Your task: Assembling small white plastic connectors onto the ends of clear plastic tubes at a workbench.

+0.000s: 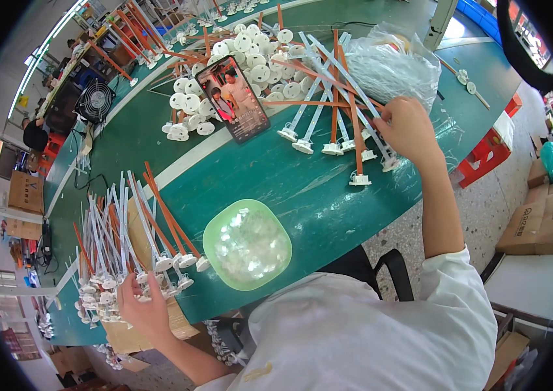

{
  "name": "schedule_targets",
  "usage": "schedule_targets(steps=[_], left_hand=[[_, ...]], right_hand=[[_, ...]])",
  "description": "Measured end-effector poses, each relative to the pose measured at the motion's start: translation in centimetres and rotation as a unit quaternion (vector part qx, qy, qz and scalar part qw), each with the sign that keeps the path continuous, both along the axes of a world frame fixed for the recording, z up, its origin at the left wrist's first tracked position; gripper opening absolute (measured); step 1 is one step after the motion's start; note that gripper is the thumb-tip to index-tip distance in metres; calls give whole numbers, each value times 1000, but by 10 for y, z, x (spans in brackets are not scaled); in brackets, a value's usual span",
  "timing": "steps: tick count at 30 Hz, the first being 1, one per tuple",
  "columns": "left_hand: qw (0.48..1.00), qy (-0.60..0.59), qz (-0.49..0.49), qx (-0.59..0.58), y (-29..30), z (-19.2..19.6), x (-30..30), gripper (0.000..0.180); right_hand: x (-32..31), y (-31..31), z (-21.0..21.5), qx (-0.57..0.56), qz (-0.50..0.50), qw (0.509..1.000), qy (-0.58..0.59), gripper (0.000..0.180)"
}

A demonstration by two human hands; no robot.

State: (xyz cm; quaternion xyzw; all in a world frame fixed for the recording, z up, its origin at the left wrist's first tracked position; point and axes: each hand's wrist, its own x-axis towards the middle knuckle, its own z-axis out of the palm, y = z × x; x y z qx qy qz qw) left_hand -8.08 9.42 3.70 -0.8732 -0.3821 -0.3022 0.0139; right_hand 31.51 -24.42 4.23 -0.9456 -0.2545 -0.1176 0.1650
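Note:
My right hand (408,129) reaches to the far right and closes, thumb against fingers, on a pale strip with a white end piece. Beside it lie several crossed strips (358,130), some orange-brown and some silvery white, each ending in a white fitting. My left hand (143,307) is at the near left, its thumb and forefinger apart, against a bundle of similar strips (116,244). The white fittings (103,296) there crowd around its fingertips. Between my hands sits a light green bowl (210,251) of small clear pieces, too small to make out.
A phone with a lit screen (232,99) leans against a heap of white discs (260,72). Behind my right hand lies a clear plastic bag (393,65). A red stool (485,156) stands past the green table's (322,228) right edge. A black fan (95,99) is at the far left.

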Motion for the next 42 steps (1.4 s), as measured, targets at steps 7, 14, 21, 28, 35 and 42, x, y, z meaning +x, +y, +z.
schedule_targets(steps=[7, 14, 21, 28, 35, 42], left_hand=[[947, -158, -256, -114, -58, -4, 6, 17], [698, -103, -519, -482, -129, -34, 64, 46], [611, -159, -422, -650, -135, -44, 41, 50], [573, -263, -437, -641, -127, -62, 36, 41], [578, -219, -505, -602, -121, -47, 39, 40], [545, -298, -510, -596, -120, -60, 30, 42]], right_hand=[[-83, -11, -7, 394, 36, 918, -19, 6], [-193, 56, -23, 597, 275, 653, 377, 8], [-199, 74, -19, 443, 341, 806, 193, 14], [-205, 80, -41, 400, 436, 804, -61, 25], [-208, 83, -39, 429, 416, 792, -125, 19], [-201, 87, -32, 419, 481, 767, -75, 15]])
